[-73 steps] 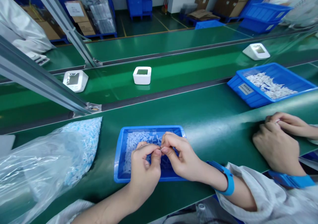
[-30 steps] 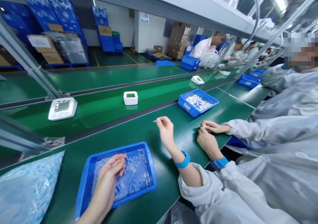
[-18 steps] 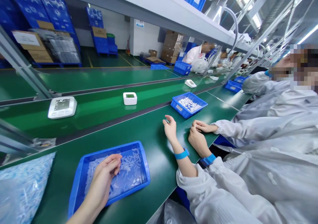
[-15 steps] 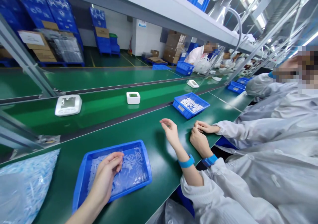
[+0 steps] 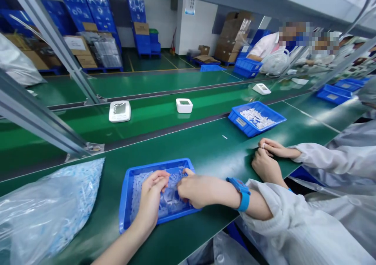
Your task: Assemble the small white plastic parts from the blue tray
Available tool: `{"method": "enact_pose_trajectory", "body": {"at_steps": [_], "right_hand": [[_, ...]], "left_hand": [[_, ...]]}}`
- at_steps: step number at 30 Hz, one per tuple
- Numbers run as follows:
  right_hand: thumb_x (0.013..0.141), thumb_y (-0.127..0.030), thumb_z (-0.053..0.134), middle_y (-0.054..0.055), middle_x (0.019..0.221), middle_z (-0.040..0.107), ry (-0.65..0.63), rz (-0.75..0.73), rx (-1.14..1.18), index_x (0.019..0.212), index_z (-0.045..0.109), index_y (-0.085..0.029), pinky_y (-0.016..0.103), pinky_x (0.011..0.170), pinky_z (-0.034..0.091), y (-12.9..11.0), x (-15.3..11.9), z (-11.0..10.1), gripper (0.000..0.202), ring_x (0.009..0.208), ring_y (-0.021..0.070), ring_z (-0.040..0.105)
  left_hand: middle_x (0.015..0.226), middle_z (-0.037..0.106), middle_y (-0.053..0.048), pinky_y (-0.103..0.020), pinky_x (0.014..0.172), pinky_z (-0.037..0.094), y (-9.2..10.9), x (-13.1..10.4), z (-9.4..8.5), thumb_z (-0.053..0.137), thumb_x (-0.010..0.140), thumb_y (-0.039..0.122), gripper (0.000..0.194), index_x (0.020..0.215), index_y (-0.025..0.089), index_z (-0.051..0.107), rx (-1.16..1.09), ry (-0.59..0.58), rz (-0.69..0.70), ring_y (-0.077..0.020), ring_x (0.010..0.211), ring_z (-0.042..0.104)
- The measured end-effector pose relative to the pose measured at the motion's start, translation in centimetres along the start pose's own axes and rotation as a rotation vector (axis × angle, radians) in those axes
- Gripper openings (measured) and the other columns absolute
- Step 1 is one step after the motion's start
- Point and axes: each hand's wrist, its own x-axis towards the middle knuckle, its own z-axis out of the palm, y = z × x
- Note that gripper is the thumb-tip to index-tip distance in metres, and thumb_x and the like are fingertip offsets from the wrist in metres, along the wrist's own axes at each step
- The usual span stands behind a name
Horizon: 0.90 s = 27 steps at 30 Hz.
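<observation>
My left hand (image 5: 152, 194) is over the blue tray (image 5: 124, 202), thumb and fingertips pressed together; anything between them is too small to make out. From the right, my right hand (image 5: 195, 188), a blue band on its wrist, reaches into the same tray. Its fingers are curled down among small clear-white strips (image 5: 169, 202), their tips partly hidden, and I cannot see what they grip. A single small white strip (image 5: 225, 137) lies on the green bench (image 5: 205, 151) beyond the tray.
At left lies a clear bag (image 5: 64, 202) of blue-white pieces. A co-worker's hands (image 5: 266, 165) are together at right, near a blue bin (image 5: 255, 120) of white pieces. White devices with screens (image 5: 120, 111) stand on the green belt behind. A metal post (image 5: 38, 112) rises at left.
My right hand has moved left and down from above the bench into the tray. A white strip now shows on the bench. My left hand stays over the tray; the view has turned left.
</observation>
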Motion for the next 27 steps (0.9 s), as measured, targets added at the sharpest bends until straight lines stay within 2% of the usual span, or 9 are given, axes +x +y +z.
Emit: {"method": "enact_pose_trajectory", "body": {"at_steps": [4,7,11,14,20,24,27], "right_hand": [[0.064,0.004,0.059,0.004,0.063,0.066,-0.028,0.018,0.037,0.051,0.057,-0.015,0.044,0.091,0.043,0.2,0.1,-0.2,0.023,0.061,0.0157,0.058],[0.072,0.003,0.053,0.008,0.071,0.068,-0.074,-0.010,0.000,0.063,0.062,-0.013,0.047,0.092,0.042,0.5,0.0,0.1,0.020,0.069,0.0191,0.061],[0.079,0.005,0.045,0.011,0.087,0.069,0.039,-0.052,-0.050,0.083,0.064,-0.011,0.040,0.089,0.045,1.2,0.1,0.8,0.025,0.081,0.0212,0.063],[0.080,0.004,0.046,0.012,0.089,0.068,0.048,-0.069,-0.063,0.085,0.065,-0.009,0.033,0.082,0.046,1.4,0.1,0.5,0.024,0.083,0.0212,0.063],[0.081,-0.001,0.050,0.013,0.086,0.071,-0.058,-0.097,-0.093,0.074,0.068,-0.011,0.037,0.080,0.044,0.5,0.0,-0.3,0.022,0.081,0.0230,0.064],[0.080,0.000,0.051,0.017,0.087,0.072,-0.142,-0.057,-0.130,0.078,0.070,-0.008,0.043,0.085,0.041,-0.2,0.5,-0.4,0.021,0.081,0.0249,0.065],[0.077,0.001,0.053,0.015,0.083,0.072,-0.168,-0.069,-0.145,0.076,0.070,-0.009,0.044,0.086,0.040,-0.1,0.6,-0.3,0.020,0.078,0.0239,0.065]], "left_hand": [[0.052,0.050,0.004,-0.024,0.055,0.034,0.5,0.0,-0.3,0.063,0.064,0.029,0.014,0.070,0.016,0.063,0.197,-0.181,-0.013,-0.0131,0.054,0.046],[0.060,0.055,0.002,-0.026,0.061,0.038,0.9,0.1,-0.7,0.053,0.075,0.024,0.011,0.073,0.018,0.061,0.533,-0.324,0.082,-0.0158,0.061,0.053],[0.080,0.068,-0.006,-0.037,0.078,0.041,0.9,0.2,-1.0,0.040,0.086,0.013,0.023,0.083,0.018,0.062,1.180,-0.311,0.221,-0.0243,0.083,0.062],[0.096,0.070,-0.012,-0.045,0.086,0.040,0.5,0.3,-0.9,0.035,0.089,0.011,0.029,0.093,0.015,0.064,1.441,-0.322,0.281,-0.0310,0.099,0.061],[0.100,0.070,-0.011,-0.045,0.089,0.042,-0.1,0.3,-0.8,0.034,0.092,0.012,0.031,0.096,0.015,0.065,1.504,-0.340,0.269,-0.0302,0.103,0.060],[0.101,0.070,-0.009,-0.045,0.089,0.042,-0.2,0.4,-0.8,0.036,0.091,0.012,0.029,0.095,0.016,0.065,1.479,-0.347,0.291,-0.0296,0.103,0.060],[0.099,0.070,-0.009,-0.045,0.088,0.043,-0.2,0.3,-0.8,0.036,0.091,0.012,0.029,0.094,0.016,0.065,1.482,-0.339,0.298,-0.0295,0.101,0.060]]}}
